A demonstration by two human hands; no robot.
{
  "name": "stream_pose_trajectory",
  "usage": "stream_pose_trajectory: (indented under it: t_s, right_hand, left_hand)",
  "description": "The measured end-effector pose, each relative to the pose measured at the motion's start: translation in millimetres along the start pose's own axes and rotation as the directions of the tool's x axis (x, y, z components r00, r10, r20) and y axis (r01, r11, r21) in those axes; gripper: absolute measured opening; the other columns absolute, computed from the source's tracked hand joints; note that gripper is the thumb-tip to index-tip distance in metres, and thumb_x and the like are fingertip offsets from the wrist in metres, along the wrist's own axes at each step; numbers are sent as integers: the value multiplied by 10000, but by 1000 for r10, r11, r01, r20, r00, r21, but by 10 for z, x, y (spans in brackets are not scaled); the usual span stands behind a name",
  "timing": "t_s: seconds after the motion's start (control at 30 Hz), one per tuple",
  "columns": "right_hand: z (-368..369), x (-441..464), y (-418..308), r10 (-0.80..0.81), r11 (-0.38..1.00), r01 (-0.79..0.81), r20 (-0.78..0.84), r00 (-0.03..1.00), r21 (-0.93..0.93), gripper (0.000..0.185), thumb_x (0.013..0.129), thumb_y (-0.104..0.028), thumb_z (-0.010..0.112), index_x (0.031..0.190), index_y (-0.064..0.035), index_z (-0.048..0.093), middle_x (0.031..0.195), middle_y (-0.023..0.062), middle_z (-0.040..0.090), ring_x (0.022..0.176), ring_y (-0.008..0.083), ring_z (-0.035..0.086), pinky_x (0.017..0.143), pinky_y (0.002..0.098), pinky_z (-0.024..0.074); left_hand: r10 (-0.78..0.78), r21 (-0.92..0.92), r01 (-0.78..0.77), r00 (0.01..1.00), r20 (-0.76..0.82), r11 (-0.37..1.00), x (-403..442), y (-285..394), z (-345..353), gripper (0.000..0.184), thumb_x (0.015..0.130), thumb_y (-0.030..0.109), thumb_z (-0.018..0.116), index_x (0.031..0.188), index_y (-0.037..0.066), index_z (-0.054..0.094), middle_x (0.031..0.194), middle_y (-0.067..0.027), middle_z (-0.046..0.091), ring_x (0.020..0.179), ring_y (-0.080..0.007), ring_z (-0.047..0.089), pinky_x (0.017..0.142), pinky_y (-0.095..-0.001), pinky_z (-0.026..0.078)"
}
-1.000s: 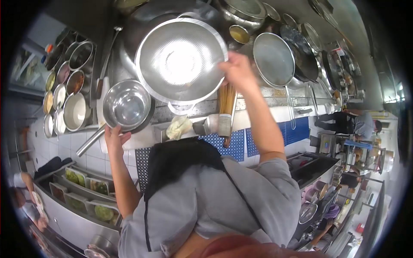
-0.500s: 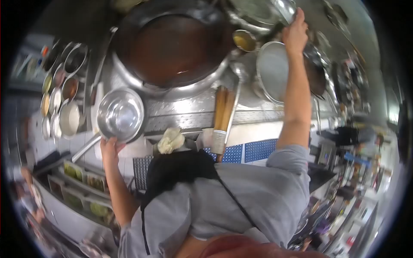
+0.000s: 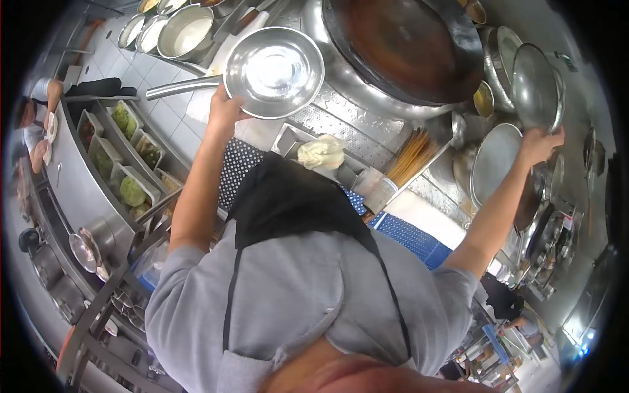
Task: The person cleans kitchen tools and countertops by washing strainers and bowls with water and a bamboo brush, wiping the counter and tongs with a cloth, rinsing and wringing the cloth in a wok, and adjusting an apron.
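Observation:
My left hand (image 3: 226,112) is closed around the steel pan (image 3: 274,72) where its long handle joins the bowl. The pan's shiny inside faces up. Over at the right, my right hand (image 3: 540,145) grips the lower rim of a round metal strainer (image 3: 535,86), which is tilted on edge above other strainers. A large dark wok (image 3: 406,49) with a reddish-brown inside sits on the stove between my hands. Below it lie a crumpled pale cloth (image 3: 321,152) and a bamboo brush (image 3: 413,157) standing in a container.
Pots of white contents (image 3: 188,33) stand at the top left. Trays of green vegetables (image 3: 133,191) are set in the left counter. Another strainer (image 3: 496,164) rests below my right hand. A co-worker (image 3: 40,121) is at the far left, and people are at the lower right.
The large strainer has moved off the wok to the right in my right hand, uncovering the wok. My view has turned, and the steel pan now appears higher and farther right, still held.

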State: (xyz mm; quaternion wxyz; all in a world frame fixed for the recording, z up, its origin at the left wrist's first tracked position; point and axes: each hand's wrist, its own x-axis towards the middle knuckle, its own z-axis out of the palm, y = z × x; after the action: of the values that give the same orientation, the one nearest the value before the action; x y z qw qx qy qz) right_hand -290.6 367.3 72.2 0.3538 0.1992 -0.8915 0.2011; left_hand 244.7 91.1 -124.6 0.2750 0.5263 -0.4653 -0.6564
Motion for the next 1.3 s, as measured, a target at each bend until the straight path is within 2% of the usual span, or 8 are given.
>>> stream_pose_trajectory:
  t_s: [0.13,0.47,0.67,0.8,1.07,1.2,1.27,1.3]
  right_hand:
    - [-218,-495,-227,274,713,-364,239,931,599,561,859,-47,513,1398,-74,359,1097,278,627,670,375,686,456,397,546]
    - [-589,-1272,-105,395,74,-854,771,499,515,548,864,0,498,1384,-20,325,958,252,629,493,303,625,342,333,458]
    - [-1003,-1477,-322,399,199,-746,642,654,636,527,859,-31,524,1356,-42,346,1005,205,614,563,263,624,364,308,448]
    - [-1243,-1725,-192,483,243,-747,591,646,619,522,856,-61,543,1351,-65,376,1162,168,573,718,240,649,379,291,442]
    - [-1578,-2262,-187,526,221,-775,597,606,591,569,834,-61,550,1378,-65,384,1143,149,585,746,216,639,381,281,427]
    - [-1802,-2548,-104,564,173,-785,594,574,595,595,827,-59,575,1388,-62,377,1128,158,592,742,202,639,384,270,439]
    - [-2001,-2653,-92,557,166,-787,602,572,594,607,824,-56,576,1395,-55,372,1134,168,591,743,204,643,383,264,437]
    - [-2068,-2729,-54,576,157,-787,592,563,596,604,824,-53,575,1393,-52,372,1138,170,591,741,205,645,378,263,434]
  left_hand:
    - [108,-46,-110,994,-32,993,-3,123,-71,510,840,-90,496,1342,-10,465,1112,-169,656,893,-254,719,671,-347,662]
    - [167,-66,-163,984,60,984,242,295,-307,478,831,14,524,1301,-57,472,1110,-188,646,905,-277,705,652,-357,651]
    - [67,-38,-65,996,51,997,321,387,-344,478,818,14,509,1291,-53,479,1079,-199,641,854,-265,709,593,-330,651]
    - [235,-121,-227,970,57,966,278,805,-213,493,828,7,494,1320,-12,467,1099,-165,634,777,-224,690,539,-297,614]
    - [213,-61,-207,884,415,977,688,1800,1327,634,833,-25,556,1434,54,370,1239,-176,584,1112,-287,630,721,-405,619]
    - [561,393,-688,726,398,611,1102,1904,2172,877,821,43,584,1583,220,188,1375,-298,494,1156,-436,613,857,-466,577]
    - [726,667,-714,572,381,213,1344,1805,2481,901,833,80,576,1598,269,139,1418,-340,419,1093,-500,620,939,-494,530]
    - [699,630,-731,594,398,263,1343,1793,2588,883,844,83,557,1595,303,146,1434,-334,386,1081,-534,605,986,-530,486]
